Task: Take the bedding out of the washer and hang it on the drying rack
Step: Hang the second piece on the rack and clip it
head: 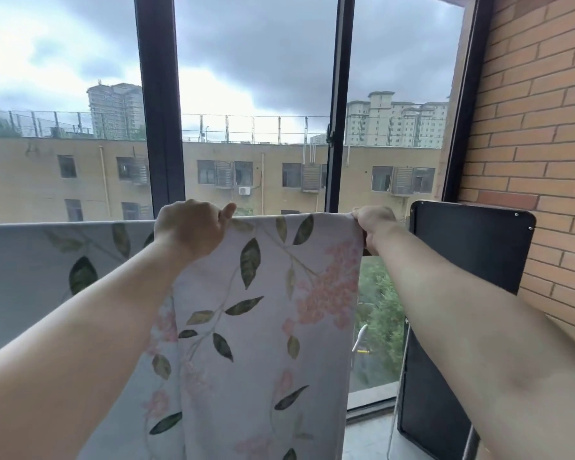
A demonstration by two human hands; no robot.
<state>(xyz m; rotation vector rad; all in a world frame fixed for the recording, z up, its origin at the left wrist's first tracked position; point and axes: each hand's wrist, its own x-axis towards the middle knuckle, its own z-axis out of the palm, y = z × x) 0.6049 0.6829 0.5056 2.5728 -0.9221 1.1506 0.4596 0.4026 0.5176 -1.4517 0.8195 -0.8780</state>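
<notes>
Head view: floral bedding (266,293) was draped over a horizontal line at window height, one panel hanging down the middle and more of it spread off to the left. The rack bar was hidden under the cloth, so I couldn't tell how much fabric sat on the far side.

Left hand (190,229) had its fingers curled over the top fold, gripping it, thumb poking up. Right hand (374,227) was closed on the top right corner of the bedding, at its outer edge. Both arms were stretched out, cloth taut between the hands.

Risks as I judged them:
- Uneven split over the bar. If the near side carried most of the weight, damp fabric would likely slide off on release.
- Right corner sat at the very end of the hanging edge. Pull further right and it could slip past the bar end and drop.
- Fabric under the left hand could bunch and leave a fold that dries slowly.
- Black panel (472,250) stood just beside the right hand, against the brick wall (538,127). A wet edge could drag on it.
- Window frame (161,111) was close behind. Couldn't tell if any pane was open, so a draught was possible.

Washer wasn't in shot.
</notes>
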